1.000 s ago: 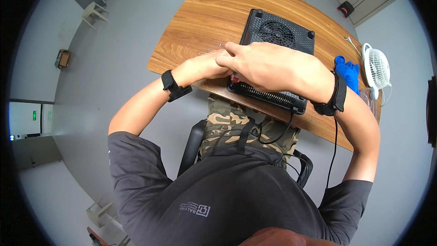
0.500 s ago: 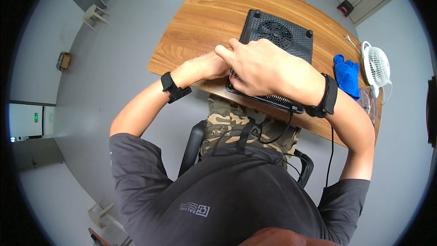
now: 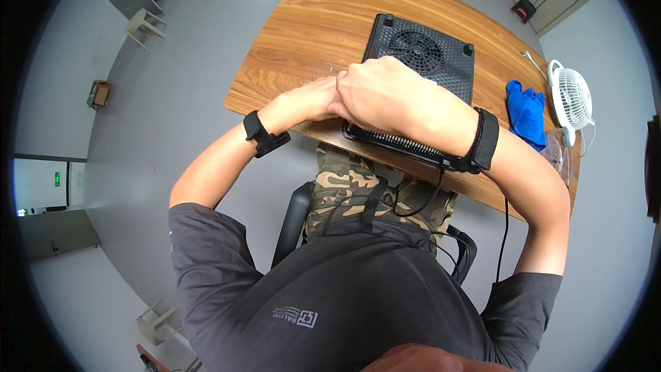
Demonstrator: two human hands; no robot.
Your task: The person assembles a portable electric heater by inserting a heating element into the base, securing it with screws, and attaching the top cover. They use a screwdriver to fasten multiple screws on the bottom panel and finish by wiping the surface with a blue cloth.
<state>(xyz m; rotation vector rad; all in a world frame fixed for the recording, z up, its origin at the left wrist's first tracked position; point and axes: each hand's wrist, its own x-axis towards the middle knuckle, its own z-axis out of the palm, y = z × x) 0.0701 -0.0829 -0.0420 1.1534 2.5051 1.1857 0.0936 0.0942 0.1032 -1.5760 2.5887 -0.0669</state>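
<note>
A black laptop cooling pad [image 3: 451, 62] lies on the wooden table near its front edge, a round fan grille and small raised feet facing up. My right hand [image 3: 385, 96] reaches across it, fingers curled closed at the pad's left side. Whatever those fingers pinch is hidden under the hand. My left hand [image 3: 318, 99] comes in from the left and meets the right hand at the pad's left edge. Its fingertips are covered by the right hand. A black cable [image 3: 435, 189] hangs from the pad's front edge over my lap.
On the right of the wooden table [image 3: 289, 41] lie a blue cloth [image 3: 525, 116], a white fan [image 3: 571, 96] and a clear plastic piece [image 3: 556, 155]. Small shiny bits [image 3: 332, 69] lie left of the pad. A chair armrest [image 3: 294, 220] stands beside me.
My right hand has turned over, its thumb and fingers folding in, and more of the pad's front edge shows. The left hand stays almost in place. The pad has not visibly moved.
</note>
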